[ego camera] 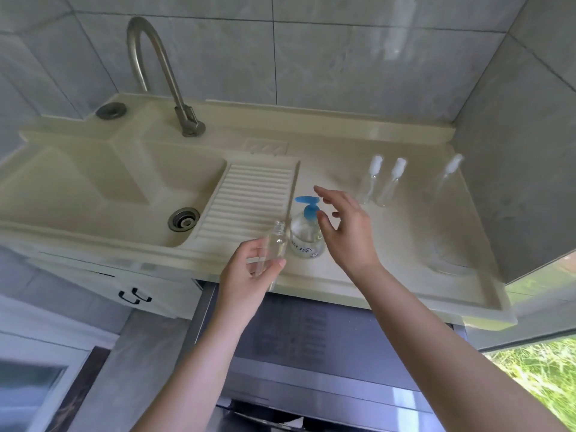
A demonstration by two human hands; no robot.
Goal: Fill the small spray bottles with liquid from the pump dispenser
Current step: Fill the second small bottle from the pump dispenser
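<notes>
While your left hand (249, 269) grips the uncapped spray bottle (276, 244) with its open neck tipped up toward the pump, your right hand (346, 226) hovers with fingers spread and holding nothing, just over and behind the blue pump head (307, 204). That looks like a setup for pressing: the pump dispenser (307, 235) stands on the counter (389, 244) right between your hands, its spout pointing toward the bottle side, so the neck can go under it. You also seem to pinch a thin white piece in your left fingers, probably the removed sprayer, though it is blurred. Beyond your right hand, well apart, three capped bottles (372, 179) stand waiting in a loose row. Past your left hand lie the ribbed drainboard (249, 194) and sink (93, 194).
</notes>
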